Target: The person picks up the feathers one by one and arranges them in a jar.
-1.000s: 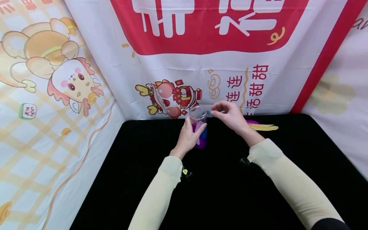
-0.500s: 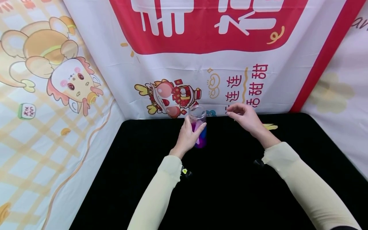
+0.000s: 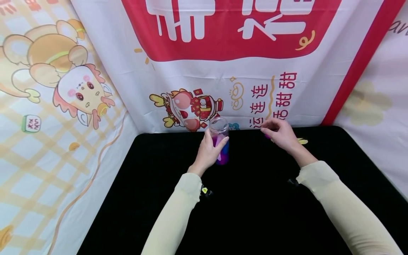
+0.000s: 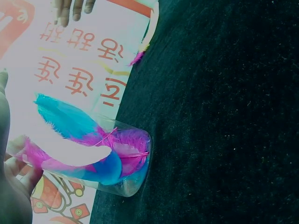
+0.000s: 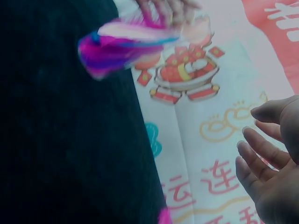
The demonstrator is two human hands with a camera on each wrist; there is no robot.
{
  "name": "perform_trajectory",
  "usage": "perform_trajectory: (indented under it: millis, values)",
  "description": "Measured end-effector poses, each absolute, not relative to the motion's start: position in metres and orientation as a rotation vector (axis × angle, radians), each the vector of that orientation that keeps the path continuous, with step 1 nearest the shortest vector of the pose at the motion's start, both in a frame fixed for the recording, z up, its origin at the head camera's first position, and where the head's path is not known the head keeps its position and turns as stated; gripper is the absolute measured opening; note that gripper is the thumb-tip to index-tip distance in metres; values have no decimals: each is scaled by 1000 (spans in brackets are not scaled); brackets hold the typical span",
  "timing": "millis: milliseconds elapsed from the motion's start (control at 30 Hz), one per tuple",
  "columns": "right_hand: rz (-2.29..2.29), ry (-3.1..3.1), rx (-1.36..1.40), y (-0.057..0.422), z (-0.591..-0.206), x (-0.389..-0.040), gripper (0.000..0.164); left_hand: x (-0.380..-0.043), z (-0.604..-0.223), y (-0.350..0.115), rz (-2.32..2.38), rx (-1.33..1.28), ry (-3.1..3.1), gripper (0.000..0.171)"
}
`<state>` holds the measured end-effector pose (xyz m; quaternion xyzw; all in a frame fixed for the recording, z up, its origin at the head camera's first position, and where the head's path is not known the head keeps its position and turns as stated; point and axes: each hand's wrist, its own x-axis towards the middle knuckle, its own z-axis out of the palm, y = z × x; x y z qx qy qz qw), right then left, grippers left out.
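My left hand (image 3: pixel 208 151) grips a clear jar (image 3: pixel 224 150) standing upright near the back edge of the black table. Pink, blue and white feathers fill its lower part; in the left wrist view a blue feather (image 4: pixel 70 119) and a white feather (image 4: pixel 70 144) lean along the inside. To the right of the jar, my right hand (image 3: pixel 280 134) hovers near the table's back edge, fingers loosely bent with nothing between them in the right wrist view. By its fingertips a purple-pink feather (image 3: pixel 267 136) shows, and a yellow feather (image 3: pixel 302 141) pokes out behind the hand.
The black tabletop (image 3: pixel 242 212) spreads in front of both forearms. A white and red printed cloth (image 3: pixel 248 67) hangs right behind the table's back edge, and another printed cloth (image 3: pixel 79 141) stands along the left side.
My right hand has moved from beside the jar's mouth to the right, over toward the loose feathers, covering part of the yellow one. The left hand and jar have stayed put.
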<state>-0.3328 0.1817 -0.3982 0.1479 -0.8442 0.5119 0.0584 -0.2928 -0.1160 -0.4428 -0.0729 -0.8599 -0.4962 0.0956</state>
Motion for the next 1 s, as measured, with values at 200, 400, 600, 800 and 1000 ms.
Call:
perform_trajectory:
  millis: [200,400,600,800,1000]
  values:
    - [1447,-2578,432,198,-406,-338,20,-294,-443,-116,-1459,-221,-2549,86]
    - [1334,-2608,434,212,-412,-340,18,-295,-444,-116,-1456,-215,-2549,85]
    - [1247,-2645,468,228,-423,-343,19,-294,-445,-116,-1448,-207,-2546,83]
    - [1198,-2665,458,242,-433,-347,22,-296,-447,-116,-1459,-220,-2540,85]
    - [1198,-2700,423,257,-437,-354,26,-297,-447,-116,-1467,-223,-2534,87]
